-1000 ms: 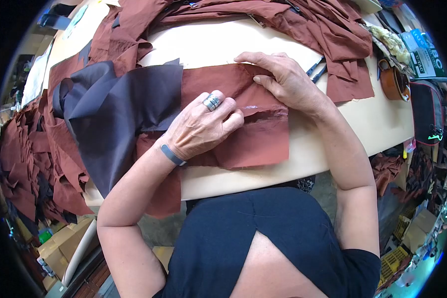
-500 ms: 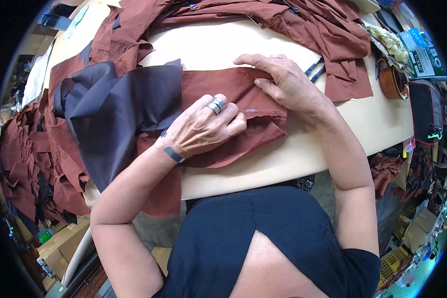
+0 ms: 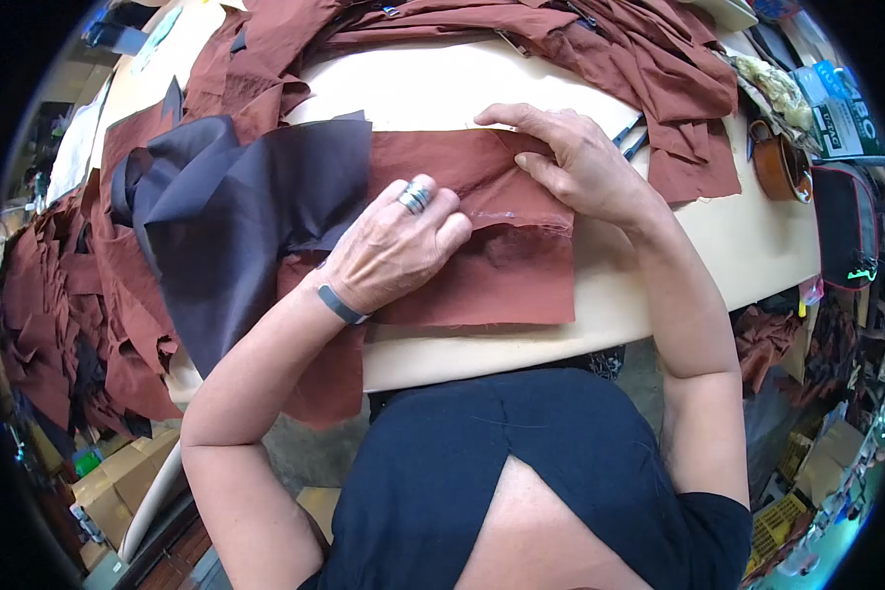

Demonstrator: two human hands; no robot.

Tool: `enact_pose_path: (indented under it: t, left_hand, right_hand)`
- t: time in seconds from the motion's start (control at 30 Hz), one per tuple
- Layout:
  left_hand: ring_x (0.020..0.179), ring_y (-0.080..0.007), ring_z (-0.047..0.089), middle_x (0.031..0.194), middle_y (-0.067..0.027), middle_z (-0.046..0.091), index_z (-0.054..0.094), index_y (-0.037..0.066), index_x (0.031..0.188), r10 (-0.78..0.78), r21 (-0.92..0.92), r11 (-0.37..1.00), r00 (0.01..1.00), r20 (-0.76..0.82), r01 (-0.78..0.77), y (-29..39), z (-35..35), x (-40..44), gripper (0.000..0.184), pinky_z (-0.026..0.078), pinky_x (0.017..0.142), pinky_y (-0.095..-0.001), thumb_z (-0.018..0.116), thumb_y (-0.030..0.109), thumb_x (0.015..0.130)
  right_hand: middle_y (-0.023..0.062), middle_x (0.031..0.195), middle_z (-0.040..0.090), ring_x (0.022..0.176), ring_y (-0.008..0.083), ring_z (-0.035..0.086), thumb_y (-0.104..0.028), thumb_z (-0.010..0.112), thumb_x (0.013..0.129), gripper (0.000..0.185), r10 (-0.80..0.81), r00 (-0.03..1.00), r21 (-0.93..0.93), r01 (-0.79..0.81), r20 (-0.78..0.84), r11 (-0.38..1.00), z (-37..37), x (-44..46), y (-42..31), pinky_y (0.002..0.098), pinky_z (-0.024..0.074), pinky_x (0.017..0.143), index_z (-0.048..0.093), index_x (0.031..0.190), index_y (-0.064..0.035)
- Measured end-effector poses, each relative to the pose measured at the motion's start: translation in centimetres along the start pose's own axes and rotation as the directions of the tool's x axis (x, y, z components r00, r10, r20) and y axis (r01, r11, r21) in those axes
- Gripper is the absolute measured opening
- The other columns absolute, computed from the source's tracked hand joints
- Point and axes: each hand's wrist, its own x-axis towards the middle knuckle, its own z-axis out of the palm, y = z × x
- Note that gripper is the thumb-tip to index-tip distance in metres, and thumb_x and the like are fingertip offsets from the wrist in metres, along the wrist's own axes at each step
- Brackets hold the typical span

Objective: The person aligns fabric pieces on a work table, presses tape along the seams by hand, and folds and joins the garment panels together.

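Note:
A reddish-brown fabric piece lies flat on the pale table, a crease and a frayed seam line running across it. My left hand, wearing a ring, is closed with curled fingers on this fabric; its fingertips are hidden. At the upper right edge of the piece, my right hand has its index finger and thumb apart, the thumb touching the cloth. Dark navy fabric lies bunched to the left, its straight edge over the brown piece.
More brown fabric with zippers is heaped along the far side. Scissors lie partly under it, beyond my right hand. A brown round container stands at the right edge. Brown scraps hang at the left.
The near part of the brown fabric, folded and raised before, now lies flat toward me. My left hand has shifted slightly left and up; my right hand has moved slightly right.

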Motion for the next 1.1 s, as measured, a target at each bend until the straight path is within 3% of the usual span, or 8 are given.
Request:
enact_pose_path:
  t: [0.13, 0.23, 0.37, 0.53, 0.63, 0.73, 0.87, 1.1]
  left_hand:
    - [0.081, -0.0199, 0.050, 0.079, -0.0030, 0.052, 0.052, 0.008, 0.090, 0.059, 0.162, 0.985, 0.998, 0.022, -0.062, 0.3, -0.2, -0.1, 0.015, 0.041, 0.068, -0.0299, 0.052, 0.014, 0.076]
    - [0.081, -0.0197, 0.050, 0.073, -0.0025, 0.051, 0.052, 0.009, 0.094, 0.032, 0.238, 0.971, 0.999, 0.003, -0.032, -0.4, -0.7, -0.5, 0.017, 0.041, 0.066, -0.0303, 0.053, 0.015, 0.077]
    - [0.085, -0.0209, 0.052, 0.075, -0.0031, 0.052, 0.052, 0.009, 0.101, -0.052, 0.091, 0.994, 0.996, -0.068, 0.058, -0.2, -0.8, -0.7, 0.024, 0.040, 0.070, -0.0325, 0.057, 0.015, 0.079]
    - [0.089, -0.0205, 0.052, 0.082, -0.0018, 0.054, 0.058, 0.011, 0.093, -0.209, -0.091, 0.975, 0.975, -0.075, 0.202, 0.2, -0.8, -1.5, 0.018, 0.039, 0.076, -0.0345, 0.055, 0.010, 0.075]
    - [0.087, -0.0215, 0.053, 0.085, -0.0017, 0.058, 0.059, 0.011, 0.090, -0.185, -0.095, 0.980, 0.977, -0.107, 0.175, 0.2, -0.6, -2.2, 0.016, 0.038, 0.073, -0.0351, 0.062, 0.010, 0.074]
    - [0.087, -0.0215, 0.052, 0.089, -0.0016, 0.057, 0.059, 0.011, 0.090, -0.187, -0.031, 0.982, 0.977, -0.107, 0.184, 0.1, -0.4, -2.6, 0.017, 0.039, 0.073, -0.0349, 0.061, 0.011, 0.073]
    - [0.087, -0.0220, 0.051, 0.091, -0.0024, 0.056, 0.057, 0.011, 0.089, -0.206, 0.082, 0.975, 0.978, -0.021, 0.207, -0.4, -1.2, -2.7, 0.015, 0.040, 0.074, -0.0351, 0.055, 0.011, 0.074]
    - [0.087, -0.0209, 0.051, 0.093, -0.0041, 0.055, 0.055, 0.008, 0.091, -0.063, 0.050, 0.997, 0.998, 0.022, 0.062, -0.8, -0.5, -3.0, 0.017, 0.042, 0.075, -0.0318, 0.051, 0.012, 0.075]
  right_hand:
    - [0.0156, 0.098, 0.064, 0.086, 0.0336, 0.061, 0.005, 0.056, 0.073, 0.043, -0.094, 0.990, -0.034, 0.091, -0.101, 0.995, 0.3, 0.1, 0.2, 0.0384, 0.0493, 0.076, 0.055, 0.114, -0.0102]
    - [0.0155, 0.100, 0.064, 0.088, 0.0330, 0.062, 0.006, 0.055, 0.073, 0.044, -0.093, 0.990, 0.031, 0.096, -0.110, 0.995, 0.3, 0.1, 0.3, 0.0376, 0.0496, 0.076, 0.055, 0.114, -0.0099]
    - [0.0150, 0.105, 0.063, 0.095, 0.0326, 0.060, 0.005, 0.055, 0.072, 0.046, -0.075, 0.995, 0.034, 0.078, -0.073, 0.996, 0.1, 0.1, 0.3, 0.0379, 0.0475, 0.083, 0.054, 0.116, -0.0091]
    - [0.0131, 0.112, 0.061, 0.104, 0.0319, 0.057, 0.004, 0.056, 0.073, 0.047, 0.006, 1.000, 0.040, -0.007, 0.027, 0.999, -0.4, -0.1, 0.1, 0.0378, 0.0437, 0.091, 0.054, 0.119, -0.0085]
    - [0.0126, 0.112, 0.061, 0.104, 0.0312, 0.057, 0.003, 0.056, 0.073, 0.047, 0.022, 0.999, -0.001, -0.022, 0.040, 1.000, -0.4, -0.2, -0.3, 0.0382, 0.0435, 0.091, 0.054, 0.118, -0.0089]
    - [0.0147, 0.099, 0.064, 0.090, 0.0338, 0.061, 0.005, 0.057, 0.072, 0.044, -0.081, 0.996, -0.015, 0.080, -0.044, 0.997, 0.0, -0.1, 0.1, 0.0401, 0.0476, 0.080, 0.055, 0.113, -0.0095]
    - [0.0146, 0.097, 0.064, 0.088, 0.0334, 0.061, 0.005, 0.057, 0.072, 0.043, -0.093, 0.995, -0.053, 0.090, -0.045, 0.994, 0.0, -0.1, -0.1, 0.0397, 0.0477, 0.079, 0.055, 0.112, -0.0097]
    - [0.0146, 0.097, 0.065, 0.085, 0.0316, 0.063, 0.006, 0.056, 0.072, 0.043, -0.103, 0.992, -0.072, 0.099, -0.065, 0.993, -0.2, 0.0, -0.2, 0.0383, 0.0493, 0.077, 0.055, 0.112, -0.0092]
